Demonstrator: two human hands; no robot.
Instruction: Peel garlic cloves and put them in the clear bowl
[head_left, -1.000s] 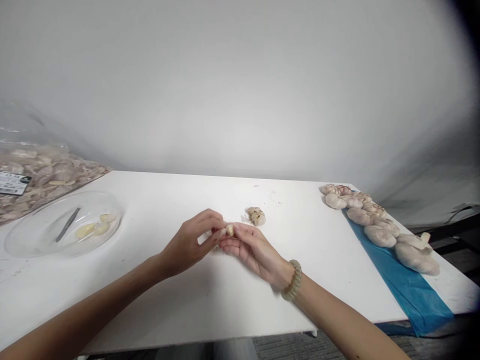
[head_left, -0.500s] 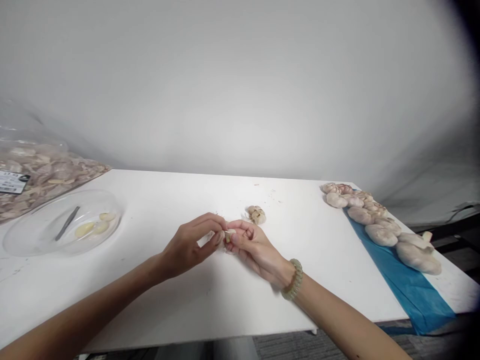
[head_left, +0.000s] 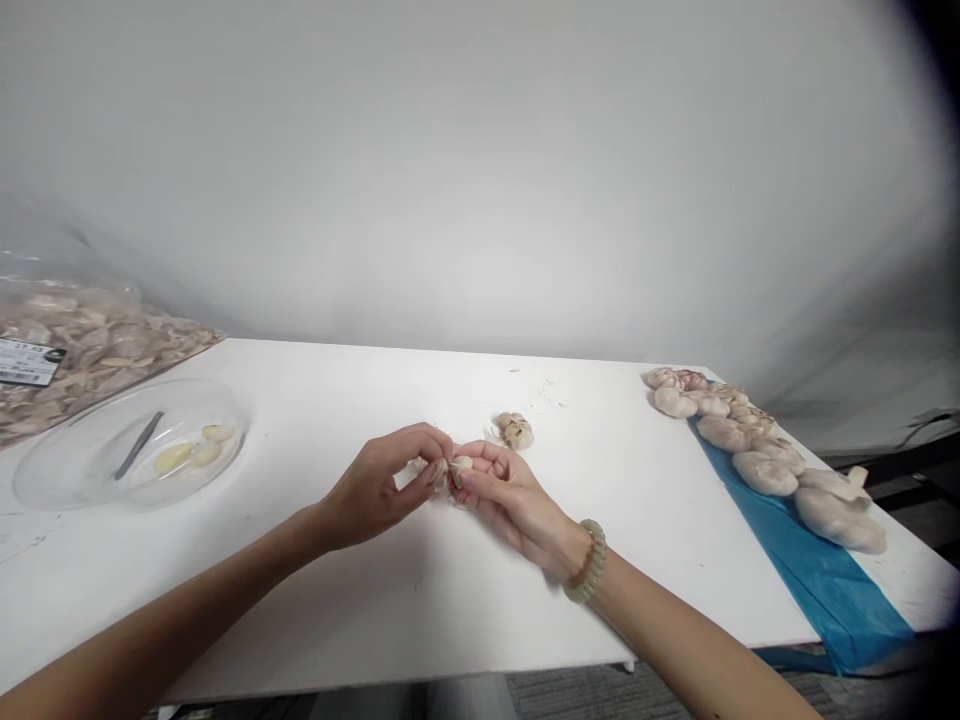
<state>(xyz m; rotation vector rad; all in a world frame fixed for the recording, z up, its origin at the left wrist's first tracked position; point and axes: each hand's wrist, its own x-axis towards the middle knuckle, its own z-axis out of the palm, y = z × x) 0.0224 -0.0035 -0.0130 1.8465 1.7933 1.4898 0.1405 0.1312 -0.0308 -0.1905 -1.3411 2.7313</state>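
Over the middle of the white table, my right hand (head_left: pixel 514 495) pinches a small pale garlic clove (head_left: pixel 463 463) between thumb and fingers. My left hand (head_left: pixel 390 478) meets it from the left, its thumb and index finger closed on a bit of the clove's skin (head_left: pixel 442 467). The fingertips partly cover both. Just behind my right hand lies a partly broken garlic bulb (head_left: pixel 514 430). Loose skin sits under the fingertips.
A clear plastic dish (head_left: pixel 67 478) on the left holds several peeled cloves (head_left: pixel 174 458) and a dark narrow tool (head_left: pixel 139 445). Behind it lies a bag of garlic skins (head_left: pixel 112 345). Whole garlic bulbs (head_left: pixel 763 472) line the right side, beside a blue strip (head_left: pixel 817 580).
The clove has turned slightly between my fingertips and more of its pale side shows. Both hands stay nearly in place; the whole view has shifted very slightly.
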